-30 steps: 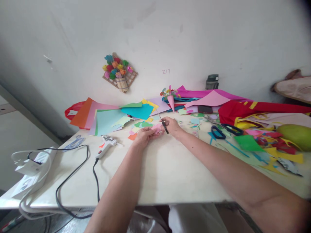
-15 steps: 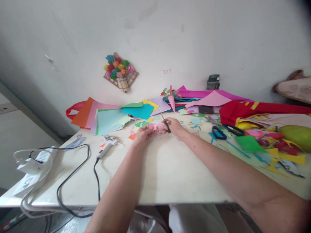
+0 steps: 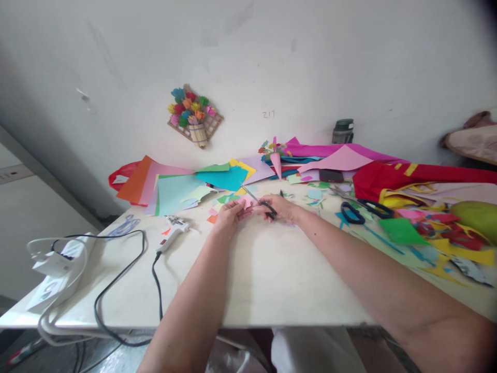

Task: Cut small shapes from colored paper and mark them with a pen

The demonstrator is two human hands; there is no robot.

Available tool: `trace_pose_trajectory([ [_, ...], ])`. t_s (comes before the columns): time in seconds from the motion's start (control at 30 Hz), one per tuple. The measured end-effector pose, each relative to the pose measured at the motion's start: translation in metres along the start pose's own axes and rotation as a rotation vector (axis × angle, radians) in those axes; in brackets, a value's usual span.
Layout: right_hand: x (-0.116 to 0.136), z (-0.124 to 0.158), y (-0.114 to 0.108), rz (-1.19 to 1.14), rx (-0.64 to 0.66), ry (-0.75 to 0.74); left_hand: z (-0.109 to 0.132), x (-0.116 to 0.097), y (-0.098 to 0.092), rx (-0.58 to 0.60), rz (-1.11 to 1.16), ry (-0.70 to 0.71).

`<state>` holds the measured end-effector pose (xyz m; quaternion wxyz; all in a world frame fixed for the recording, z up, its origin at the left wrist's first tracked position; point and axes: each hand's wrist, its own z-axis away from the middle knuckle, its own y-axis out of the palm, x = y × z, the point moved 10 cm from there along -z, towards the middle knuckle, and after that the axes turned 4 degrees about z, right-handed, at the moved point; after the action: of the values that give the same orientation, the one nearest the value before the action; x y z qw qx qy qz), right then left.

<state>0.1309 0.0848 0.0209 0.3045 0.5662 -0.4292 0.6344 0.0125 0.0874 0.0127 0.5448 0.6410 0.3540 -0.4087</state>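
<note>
Between the closed fingers of my left hand (image 3: 232,213) is a small piece of pink paper (image 3: 247,200). My right hand (image 3: 280,207) is closed around the dark handles of a pair of scissors (image 3: 252,194), whose blades point up and to the left, just beyond the pink piece. Both hands are close together over the middle of the table. Small paper scraps (image 3: 229,198) in green, yellow, pink and orange lie around and behind my hands. Whether the blades touch the paper I cannot tell.
A glue gun (image 3: 171,235) with a black cord lies left, near a white power strip (image 3: 58,280). Coloured sheets (image 3: 174,191) are spread along the wall. On the right are larger scissors (image 3: 365,210), a green sheet (image 3: 404,231) and scraps. A small paper bouquet (image 3: 276,165) stands behind.
The scissors have turned in my right hand, their blades tipping from nearly upright to lean further left toward the paper. My left hand stays almost in place, holding the pink piece.
</note>
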Motion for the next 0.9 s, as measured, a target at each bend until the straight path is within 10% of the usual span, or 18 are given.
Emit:
trace_pose_trajectory([
  [0.47, 0.004, 0.003, -0.010, 0.094, -0.043, -0.027, 0.000, 0.009, 0.002, 0.083, 0.008, -0.023],
  [0.9, 0.010, 0.008, -0.055, 0.055, -0.409, -0.047, 0.001, 0.011, 0.003, 0.146, 0.075, -0.052],
])
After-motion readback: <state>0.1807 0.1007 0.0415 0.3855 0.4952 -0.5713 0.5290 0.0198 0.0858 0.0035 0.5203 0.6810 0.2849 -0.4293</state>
